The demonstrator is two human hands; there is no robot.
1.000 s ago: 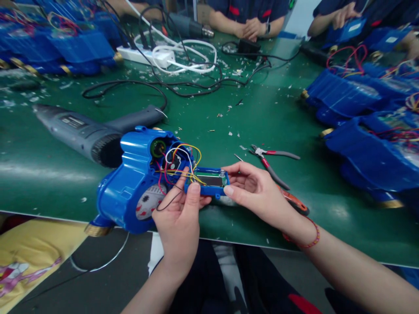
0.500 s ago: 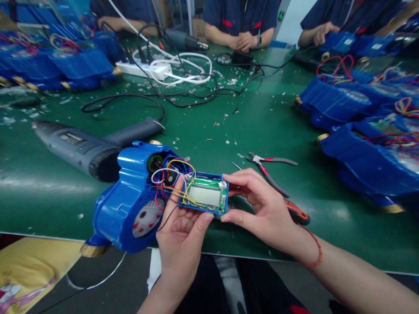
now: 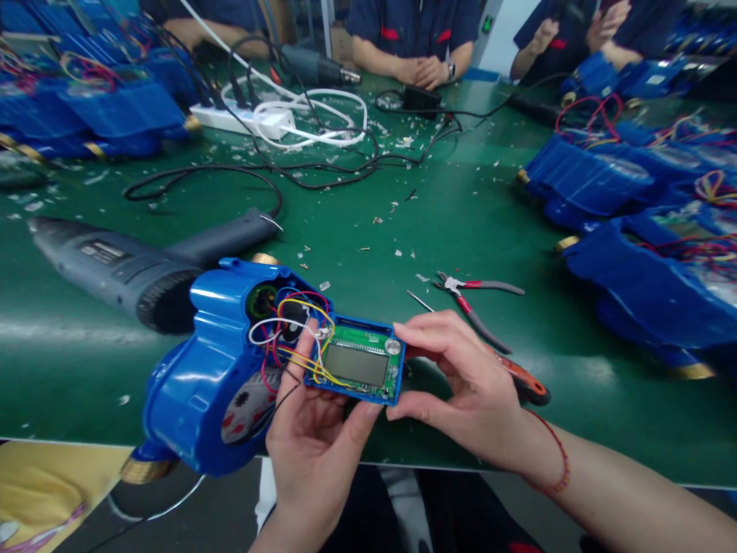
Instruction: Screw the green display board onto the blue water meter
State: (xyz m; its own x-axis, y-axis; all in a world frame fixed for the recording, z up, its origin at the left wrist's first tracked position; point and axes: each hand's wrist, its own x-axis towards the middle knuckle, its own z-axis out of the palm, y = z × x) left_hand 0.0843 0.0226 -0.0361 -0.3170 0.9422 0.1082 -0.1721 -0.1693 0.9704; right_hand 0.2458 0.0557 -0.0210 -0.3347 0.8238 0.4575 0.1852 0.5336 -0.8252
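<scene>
A small blue case with a green circuit board and a grey display [image 3: 357, 364] is held level between my two hands. My left hand [image 3: 319, 430] supports its left end and lower edge, thumb along the near side. The fingers of my right hand [image 3: 461, 376] pinch its right end. Yellow, white, red and black wires [image 3: 288, 346] run from the board into a blue water meter [image 3: 201, 384] at the left, by the table's front edge. The meter has a round dial with red marks and brass threaded ends. Some of my left fingers are hidden under the case.
A grey heat gun [image 3: 115, 265] lies at the left. Cutting pliers [image 3: 469, 296] and an orange-handled screwdriver [image 3: 527, 384] lie right of my hand. More blue meters [image 3: 650, 269] stand at both sides. A white power strip [image 3: 242, 119], cables and co-workers' hands [image 3: 426, 73] are across the green table [image 3: 357, 223].
The view has shifted slightly, so the meter and case appear lower. The display looks darker as the case's angle differs. A co-worker at the far right has raised both hands.
</scene>
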